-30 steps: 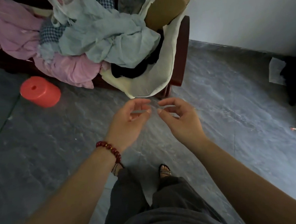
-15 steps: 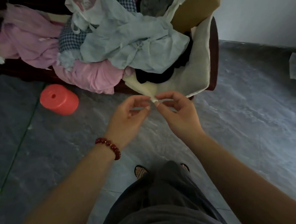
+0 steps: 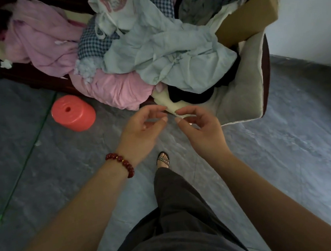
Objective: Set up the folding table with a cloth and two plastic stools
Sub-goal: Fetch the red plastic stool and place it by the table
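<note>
My left hand (image 3: 145, 127), with a red bead bracelet at the wrist, and my right hand (image 3: 198, 126) hover side by side over the grey floor. Their fingers are loosely curled, the fingertips a small gap apart, and I see nothing held between them. Just beyond the fingertips hangs the corner of a cream cloth (image 3: 244, 91), draped over the end of a dark wooden frame. One red plastic stool (image 3: 72, 114) lies on its side on the floor to the left. No folding table is in view.
The dark wooden frame (image 3: 265, 69) carries a heap of cloths: pale blue (image 3: 174, 53), pink (image 3: 116, 89), checked (image 3: 94, 43). A cardboard box (image 3: 251, 20) leans at its right end. A white wall (image 3: 311, 10) runs behind. My sandalled foot (image 3: 163, 159) stands below my hands.
The view has moved closer to the heap. My fingertips, which met half a second ago, have drawn slightly apart.
</note>
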